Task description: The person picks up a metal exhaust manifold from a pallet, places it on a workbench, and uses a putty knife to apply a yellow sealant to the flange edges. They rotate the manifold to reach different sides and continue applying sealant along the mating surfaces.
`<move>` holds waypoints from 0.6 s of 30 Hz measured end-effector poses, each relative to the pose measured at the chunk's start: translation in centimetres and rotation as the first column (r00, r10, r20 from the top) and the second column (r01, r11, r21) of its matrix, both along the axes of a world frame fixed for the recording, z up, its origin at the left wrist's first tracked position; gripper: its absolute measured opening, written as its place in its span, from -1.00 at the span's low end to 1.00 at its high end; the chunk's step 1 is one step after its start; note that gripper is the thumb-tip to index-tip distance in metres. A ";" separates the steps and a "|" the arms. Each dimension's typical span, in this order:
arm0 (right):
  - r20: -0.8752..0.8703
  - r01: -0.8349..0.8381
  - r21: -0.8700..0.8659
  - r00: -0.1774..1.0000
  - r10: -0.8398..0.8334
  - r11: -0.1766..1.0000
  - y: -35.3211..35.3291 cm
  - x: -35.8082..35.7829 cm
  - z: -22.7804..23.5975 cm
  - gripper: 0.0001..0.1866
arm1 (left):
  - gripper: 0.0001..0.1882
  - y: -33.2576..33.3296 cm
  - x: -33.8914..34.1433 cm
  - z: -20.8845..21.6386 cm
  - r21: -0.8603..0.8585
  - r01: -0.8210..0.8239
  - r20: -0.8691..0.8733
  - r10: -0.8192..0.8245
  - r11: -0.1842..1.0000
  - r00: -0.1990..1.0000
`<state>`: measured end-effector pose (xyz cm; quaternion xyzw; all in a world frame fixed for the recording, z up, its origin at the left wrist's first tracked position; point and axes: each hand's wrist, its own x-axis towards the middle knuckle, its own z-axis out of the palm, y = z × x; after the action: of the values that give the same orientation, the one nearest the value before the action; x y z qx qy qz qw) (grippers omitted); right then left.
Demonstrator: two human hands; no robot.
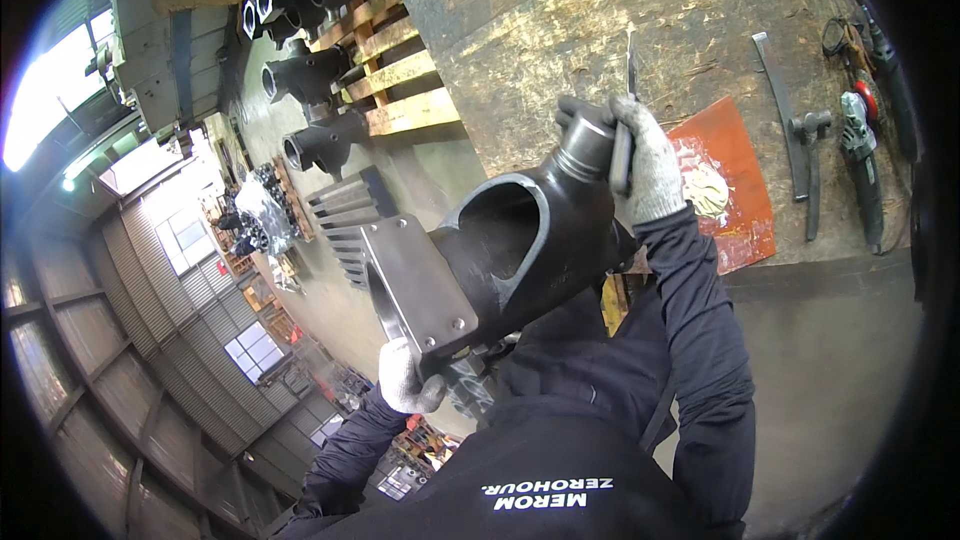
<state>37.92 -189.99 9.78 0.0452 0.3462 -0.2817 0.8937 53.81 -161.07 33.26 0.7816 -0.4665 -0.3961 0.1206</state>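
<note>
A large dark metal casting [580, 235] lies slantwise in front of my body, with a wide oval opening in its side. Its lower left end carries a rectangular flange plate [425, 280] with corner holes; a smooth round neck [584, 148] sticks out at the upper right. My left hand [407, 380], in a white knit glove, is closed on the flange's lower corner. At the neck, my gloved right hand [650, 165] grips a slim tool [621, 155] with a dark handle and narrow metal blade pointing away. Some of its darkened fingertips reach behind the neck.
On the worn workbench [560, 30], right of my hand, a red-orange sheet [745, 150] bears a lump of cream paste [705, 190]. Beyond it lie a flat metal bar [783, 110], a hammer [812, 170] and an angle grinder [862, 160]. Similar castings [325, 140] stand by a wooden pallet [410, 110].
</note>
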 end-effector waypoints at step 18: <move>-0.389 0.385 -0.118 0.831 -0.399 0.916 8.1 -3.4 5.4 -0.83 | 0.02 1.9 -0.3 -0.1 0.188 -0.217 -0.149 0.246 0.958 0.958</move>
<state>34.56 -181.91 15.16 0.0403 0.5018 -0.4679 0.7264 53.50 -159.15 33.16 0.8015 -0.3241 -0.4830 0.1390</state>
